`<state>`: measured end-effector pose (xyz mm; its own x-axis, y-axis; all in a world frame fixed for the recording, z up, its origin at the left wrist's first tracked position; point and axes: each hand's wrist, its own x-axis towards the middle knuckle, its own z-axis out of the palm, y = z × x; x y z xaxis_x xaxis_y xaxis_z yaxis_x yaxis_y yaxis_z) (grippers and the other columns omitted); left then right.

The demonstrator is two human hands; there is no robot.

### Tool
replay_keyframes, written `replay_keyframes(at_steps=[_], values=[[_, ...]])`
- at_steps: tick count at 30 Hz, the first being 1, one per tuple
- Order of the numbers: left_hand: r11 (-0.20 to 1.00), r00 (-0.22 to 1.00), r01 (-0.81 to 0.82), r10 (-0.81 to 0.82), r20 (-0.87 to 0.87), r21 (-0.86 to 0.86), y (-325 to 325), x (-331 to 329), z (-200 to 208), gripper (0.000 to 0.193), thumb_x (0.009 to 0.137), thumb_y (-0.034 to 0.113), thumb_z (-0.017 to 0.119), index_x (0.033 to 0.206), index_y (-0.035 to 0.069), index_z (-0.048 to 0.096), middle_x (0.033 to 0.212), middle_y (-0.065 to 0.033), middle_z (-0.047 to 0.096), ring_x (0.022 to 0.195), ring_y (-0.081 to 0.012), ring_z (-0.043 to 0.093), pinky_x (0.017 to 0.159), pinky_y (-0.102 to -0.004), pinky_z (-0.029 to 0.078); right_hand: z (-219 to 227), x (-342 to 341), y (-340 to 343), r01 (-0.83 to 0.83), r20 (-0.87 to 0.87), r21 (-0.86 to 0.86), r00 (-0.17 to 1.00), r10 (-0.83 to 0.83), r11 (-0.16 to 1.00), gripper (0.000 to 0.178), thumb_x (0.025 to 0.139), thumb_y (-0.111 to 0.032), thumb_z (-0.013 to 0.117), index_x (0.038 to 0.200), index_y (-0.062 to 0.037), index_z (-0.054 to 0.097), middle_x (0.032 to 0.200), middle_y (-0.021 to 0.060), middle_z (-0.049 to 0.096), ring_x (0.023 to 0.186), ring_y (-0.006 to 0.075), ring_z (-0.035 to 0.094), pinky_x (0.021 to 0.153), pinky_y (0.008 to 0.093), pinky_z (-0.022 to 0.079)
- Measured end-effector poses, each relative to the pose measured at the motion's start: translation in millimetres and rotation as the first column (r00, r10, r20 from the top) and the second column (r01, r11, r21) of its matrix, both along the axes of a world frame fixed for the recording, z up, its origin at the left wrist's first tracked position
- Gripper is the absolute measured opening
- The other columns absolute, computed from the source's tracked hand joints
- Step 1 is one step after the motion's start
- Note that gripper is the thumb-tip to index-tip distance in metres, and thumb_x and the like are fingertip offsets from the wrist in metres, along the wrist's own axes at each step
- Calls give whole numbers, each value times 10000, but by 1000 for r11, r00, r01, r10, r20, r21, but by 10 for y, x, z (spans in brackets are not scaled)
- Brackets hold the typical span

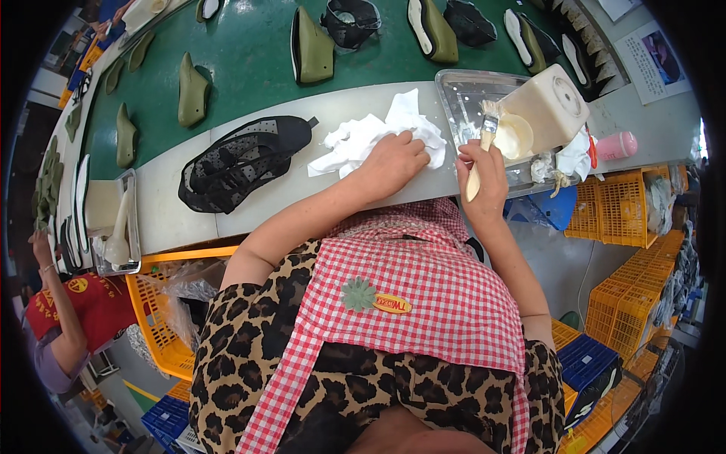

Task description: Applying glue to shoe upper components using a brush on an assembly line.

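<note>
My left hand (395, 165) rests with curled fingers on a crumpled white cloth (352, 140) on the pale table edge. In my right hand (486, 178) is a paintbrush (489, 129), its bristles pointing away from me. Its head is at the mouth of a tipped cream-coloured plastic container (546, 106), which holds pale cream liquid (514, 136). The container lies in a clear tray (463, 79) smeared with residue. Left of the cloth lies a black dotted mesh shoe upper (238, 163).
Beyond the table edge, a green surface (242, 68) carries several olive shoe lasts (193, 91) and black uppers (352, 21). A pink bottle (617, 145) stands right of the tray. Yellow crates (605, 204) are at right. Another person (76, 310) works at far left.
</note>
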<state>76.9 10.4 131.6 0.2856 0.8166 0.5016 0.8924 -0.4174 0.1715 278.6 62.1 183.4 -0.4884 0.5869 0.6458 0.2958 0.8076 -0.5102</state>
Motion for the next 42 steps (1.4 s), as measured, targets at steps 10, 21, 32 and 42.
replay_keyframes(at_steps=[10,21,32,42], values=[[943,114,130,291,950,-305,-286,-495,863,136,904,155,742,886,39,672,799,18,638,682,-66,539,629,-240,415,387,-242,-41,-49,-168,75,984,61,996,321,799,97,708,1093,-11,637,1073,187,621,848,270,643,672,317,564],[950,-107,274,183,977,-148,-539,-424,1109,146,901,152,747,857,62,641,801,-1,647,691,-76,554,629,-236,428,586,-820,-165,-311,-214,148,917,337,939,407,748,119,755,1109,-20,629,1068,154,621,812,222,628,691,305,537],[1000,-182,-22,-1,983,-3,-801,-994,1067,103,943,125,674,867,81,620,811,-10,655,696,-87,596,650,-245,491,1013,-634,64,-218,-277,213,921,272,953,393,737,139,680,1083,-39,627,938,110,630,775,218,592,673,315,488],[921,453,-175,390,802,-349,-674,-527,529,320,875,252,765,1063,49,604,1095,-110,665,901,-226,678,782,-339,556,548,-750,-6,-388,-204,-50,906,370,920,336,800,104,686,1096,-44,630,1047,136,604,760,217,687,718,341,540]])
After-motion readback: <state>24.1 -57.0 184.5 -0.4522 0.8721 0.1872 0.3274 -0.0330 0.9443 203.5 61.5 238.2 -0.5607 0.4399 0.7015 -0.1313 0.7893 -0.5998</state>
